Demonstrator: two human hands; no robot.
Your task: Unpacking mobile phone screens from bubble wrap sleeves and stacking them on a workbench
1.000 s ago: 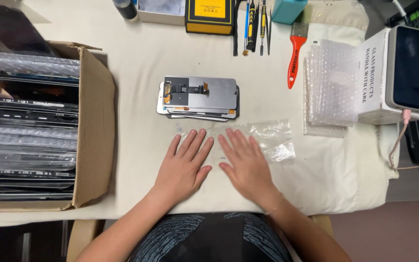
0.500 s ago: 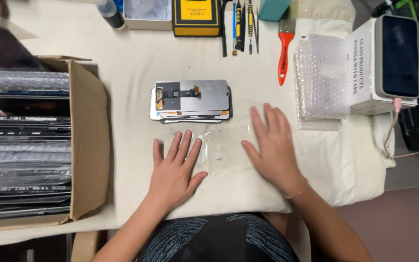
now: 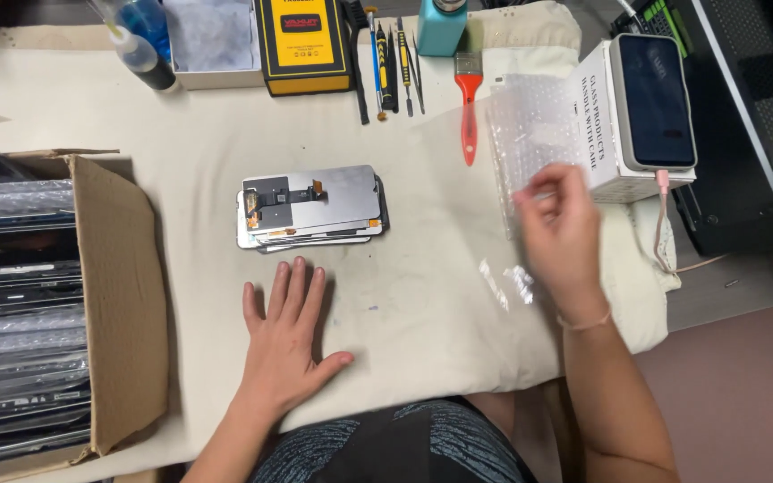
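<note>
Head view: the right hand [image 3: 558,234] is raised, its fingertips pinched together on the edge of a clear plastic sleeve [image 3: 505,284] that hangs beside a sheet of bubble wrap [image 3: 537,125]. The left hand [image 3: 290,333] lies flat and open on the padded table [image 3: 422,295], just below the stack of phone screens [image 3: 311,207].

The sleeve should be kept pinched at 1 edge and lifted clear of the stack.

Compared with 0.5 s earlier, the right hand has left the table and risen rightward; the left hand has stayed flat.
</note>
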